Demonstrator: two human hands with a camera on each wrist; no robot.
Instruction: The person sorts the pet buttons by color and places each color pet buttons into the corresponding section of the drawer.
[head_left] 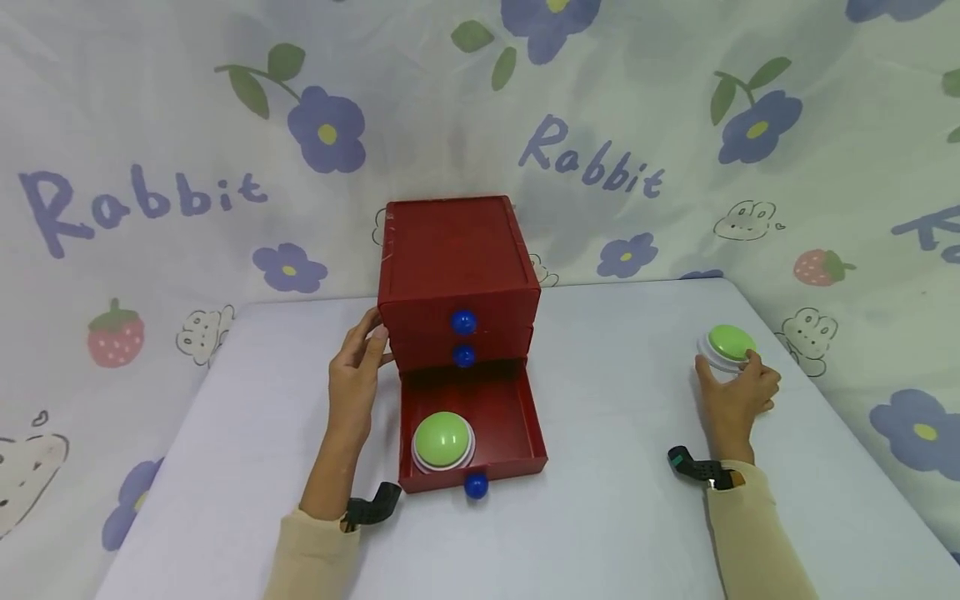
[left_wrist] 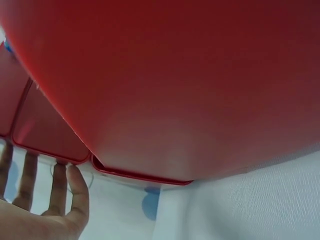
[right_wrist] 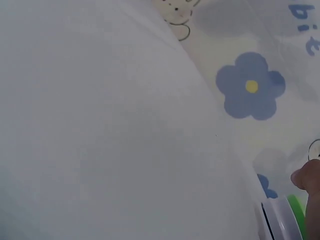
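A red drawer cabinet (head_left: pixel 456 250) with blue round knobs stands on the white table, its bottom drawer (head_left: pixel 502 417) pulled out. One green-domed push button (head_left: pixel 442 440) with a white base sits in the left front part of that drawer. My left hand (head_left: pixel 356 367) touches the cabinet's left side. In the left wrist view its fingers (left_wrist: pixel 57 187) are fairly straight along the red wall. Over at the right, my right hand (head_left: pixel 738 400) grips a second green push button (head_left: pixel 731 342) between thumb and fingers. The right wrist view catches only part of this button (right_wrist: pixel 285 217) and a digit.
Behind the table (head_left: pixel 615 367) hangs a pale cloth (head_left: pixel 450 150) printed with flowers, rabbits and lettering. It also runs along the table's right edge. The two upper drawers are closed. Dark wrist straps with cameras (head_left: pixel 375 504) sit on both wrists.
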